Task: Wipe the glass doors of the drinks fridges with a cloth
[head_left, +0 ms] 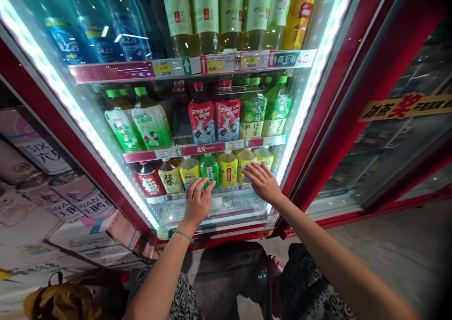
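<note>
My left hand [198, 201] is in front of the lower bottle row, fingers spread and pointing up, with nothing visible in it. Nearest to it are a green bottle [209, 167] and a yellow-labelled bottle [189, 170]. To the right, my right hand [263, 181] is before the yellow bottles [228, 169], its fingers close together and slightly bent. Something small and pale shows at its fingertips, but I cannot make out what it is. Reflections suggest glass between me and the shelves; whether the fingers touch it is unclear.
The lit refrigerator has a red frame [300, 169] and a middle shelf of green and red bottles [202, 122]. Tall bottles [231, 13] stand above. Printed cartons [70, 216] are stacked at left, beside a brown bag [67, 301]. Another glass-fronted cooler [353, 160] stands at right.
</note>
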`<state>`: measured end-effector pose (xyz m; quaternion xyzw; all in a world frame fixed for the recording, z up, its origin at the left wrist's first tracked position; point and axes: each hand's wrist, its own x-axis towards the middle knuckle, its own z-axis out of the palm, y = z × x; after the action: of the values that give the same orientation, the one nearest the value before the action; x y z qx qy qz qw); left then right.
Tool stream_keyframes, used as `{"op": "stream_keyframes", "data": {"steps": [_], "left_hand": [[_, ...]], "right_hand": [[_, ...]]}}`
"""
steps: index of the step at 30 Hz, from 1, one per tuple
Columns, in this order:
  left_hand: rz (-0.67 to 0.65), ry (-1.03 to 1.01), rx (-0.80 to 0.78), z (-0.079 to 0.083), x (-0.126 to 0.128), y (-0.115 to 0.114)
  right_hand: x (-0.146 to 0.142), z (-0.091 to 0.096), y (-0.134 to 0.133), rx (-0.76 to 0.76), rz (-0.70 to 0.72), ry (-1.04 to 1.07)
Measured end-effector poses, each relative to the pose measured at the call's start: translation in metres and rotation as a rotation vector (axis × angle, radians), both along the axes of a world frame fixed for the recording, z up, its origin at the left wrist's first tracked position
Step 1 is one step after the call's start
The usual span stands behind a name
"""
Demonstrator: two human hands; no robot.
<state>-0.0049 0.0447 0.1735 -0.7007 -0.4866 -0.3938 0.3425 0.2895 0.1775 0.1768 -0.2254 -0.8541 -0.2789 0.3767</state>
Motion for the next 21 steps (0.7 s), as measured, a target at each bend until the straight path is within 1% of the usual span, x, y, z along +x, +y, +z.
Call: {"op": "stream_keyframes", "data": {"steps": [2, 4, 5, 6, 8, 9, 10, 11, 13, 14, 16, 18, 21], "left_hand": [[-0.006, 0.008, -0.008, 0.000, 0.012, 0.006], [-0.001, 0.003, -0.017, 0.000, 0.024, 0.012], [0.002, 0.000, -0.020, 0.000, 0.031, 0.016], [0.005, -0.003, -0.025, 0.000, 0.037, 0.019], [0.011, -0.010, -0.031, 0.001, 0.050, 0.025], [0.018, -0.017, -0.029, 0.001, 0.056, 0.028], [0.028, -0.026, -0.023, 0.001, 0.062, 0.031], [0.040, -0.036, -0.010, 0.000, 0.067, 0.034], [0.067, -0.050, 0.020, -0.001, 0.076, 0.039], [0.077, -0.053, 0.033, -0.001, 0.079, 0.041], [0.090, -0.060, 0.050, -0.002, 0.083, 0.045], [0.100, -0.067, 0.056, -0.003, 0.086, 0.047], [0.113, -0.051, 0.062, -0.003, 0.087, 0.048]], "right_hand": [[0.006, -0.003, 0.004, 0.026, -0.061, 0.194], [0.009, -0.016, 0.003, 0.038, -0.091, 0.321], [0.010, -0.024, 0.001, 0.039, -0.094, 0.338], [0.011, -0.032, 0.000, 0.033, -0.084, 0.302], [0.013, -0.038, -0.001, 0.014, -0.031, 0.143], [0.015, -0.035, 0.000, 0.009, -0.005, 0.070], [0.018, -0.030, 0.003, 0.008, 0.005, 0.048], [0.021, -0.023, 0.007, 0.011, -0.007, 0.089], [0.026, -0.010, 0.016, 0.032, -0.070, 0.292], [0.028, -0.007, 0.019, 0.046, -0.099, 0.394], [0.028, -0.007, 0.021, 0.066, -0.131, 0.503], [0.025, -0.012, 0.017, 0.067, -0.137, 0.492], [0.020, -0.013, 0.013, 0.039, -0.087, 0.301]]}}
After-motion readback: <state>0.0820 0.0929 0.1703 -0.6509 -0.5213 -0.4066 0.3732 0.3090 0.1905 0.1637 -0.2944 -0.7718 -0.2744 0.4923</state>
